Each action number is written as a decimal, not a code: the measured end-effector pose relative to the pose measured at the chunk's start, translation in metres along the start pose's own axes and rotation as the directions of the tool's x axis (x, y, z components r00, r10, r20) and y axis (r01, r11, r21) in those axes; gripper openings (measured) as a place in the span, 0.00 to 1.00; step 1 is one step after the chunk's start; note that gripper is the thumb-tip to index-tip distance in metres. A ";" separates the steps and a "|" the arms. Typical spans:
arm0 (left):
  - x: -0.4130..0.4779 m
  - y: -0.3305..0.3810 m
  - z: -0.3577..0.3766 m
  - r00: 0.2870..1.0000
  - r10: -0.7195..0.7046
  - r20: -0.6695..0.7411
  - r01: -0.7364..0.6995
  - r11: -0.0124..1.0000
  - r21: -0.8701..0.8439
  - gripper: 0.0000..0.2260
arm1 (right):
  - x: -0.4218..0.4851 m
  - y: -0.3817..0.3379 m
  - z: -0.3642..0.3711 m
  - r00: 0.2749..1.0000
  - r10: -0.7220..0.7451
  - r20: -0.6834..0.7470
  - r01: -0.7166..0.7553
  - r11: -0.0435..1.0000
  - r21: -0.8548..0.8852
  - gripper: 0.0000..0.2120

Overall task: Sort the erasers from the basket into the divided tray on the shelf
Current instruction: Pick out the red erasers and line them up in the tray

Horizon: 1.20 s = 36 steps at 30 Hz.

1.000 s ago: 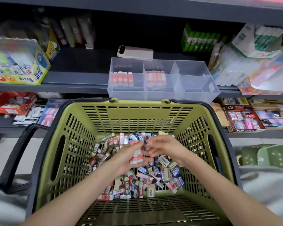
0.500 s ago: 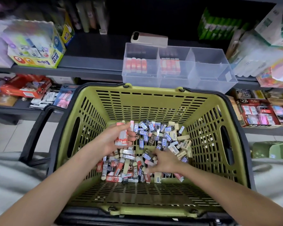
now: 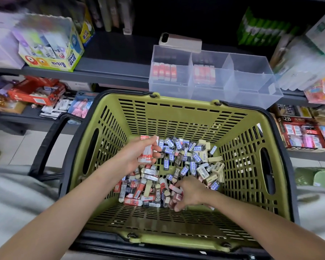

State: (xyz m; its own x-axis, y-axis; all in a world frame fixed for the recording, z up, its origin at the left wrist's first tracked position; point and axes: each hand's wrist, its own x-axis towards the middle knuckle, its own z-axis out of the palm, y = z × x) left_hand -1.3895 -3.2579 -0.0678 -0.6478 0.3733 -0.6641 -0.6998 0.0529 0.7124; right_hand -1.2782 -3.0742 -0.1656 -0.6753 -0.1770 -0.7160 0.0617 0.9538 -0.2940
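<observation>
Erasers [image 3: 178, 166] lie in a loose pile on the bottom of the green basket [image 3: 176, 111], and their long axes point in many directions. My left grip [image 3: 139, 158] is over the far left part of the pile, with fingers and thumb curled round a small stack of red-and-white erasers [image 3: 145, 155]. The long axis of this stack points away from me, toward the shelf [image 3: 111, 70]. My right grip [image 3: 190, 192] is low at the near edge of the pile, pinching a reddish eraser [image 3: 176, 192]; it is blurred, so I cannot tell which way it points. The divided tray [image 3: 251, 89] stands on the shelf just behind the basket. Its left compartment holds a row of red erasers [image 3: 164, 72] side by side, and its middle compartment holds a second red row [image 3: 204, 74], all with parallel long axes.
</observation>
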 end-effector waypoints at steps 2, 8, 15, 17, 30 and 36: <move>0.001 0.000 0.001 1.000 0.001 -0.004 -0.001 1.000 0.012 0.09 | 0.001 -0.002 0.001 0.998 -0.039 -0.039 0.037 0.998 -0.060 0.32; 0.004 -0.002 0.003 1.000 -0.001 -0.025 0.001 1.000 -0.010 0.09 | 0.008 -0.002 -0.006 0.999 -0.015 0.036 0.013 0.997 0.070 0.29; 0.008 -0.001 0.002 0.998 -0.014 -0.055 0.013 1.000 -0.020 0.09 | 0.011 -0.009 0.000 0.991 -0.136 0.012 0.136 0.991 0.013 0.18; 0.009 -0.002 0.002 0.998 -0.021 -0.065 0.020 1.000 -0.021 0.08 | 0.010 -0.008 -0.003 0.983 -0.186 0.002 0.186 0.979 -0.086 0.23; 0.008 -0.018 0.016 0.981 -0.142 0.134 0.144 0.990 -0.001 0.19 | -0.034 -0.039 -0.109 0.977 -0.131 -0.168 0.197 0.257 0.946 0.13; 0.009 -0.016 0.013 0.936 -0.102 0.338 0.174 0.966 -0.190 0.32 | -0.042 -0.061 -0.131 0.969 -0.148 -0.199 0.229 0.224 0.947 0.12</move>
State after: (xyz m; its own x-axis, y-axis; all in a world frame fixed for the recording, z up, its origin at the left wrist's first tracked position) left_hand -1.3802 -3.2428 -0.0826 -0.4332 0.6568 -0.6172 -0.8461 -0.0604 0.5296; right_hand -1.3493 -3.0935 -0.0345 -0.8096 -0.2642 -0.5242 0.5557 -0.0570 -0.8294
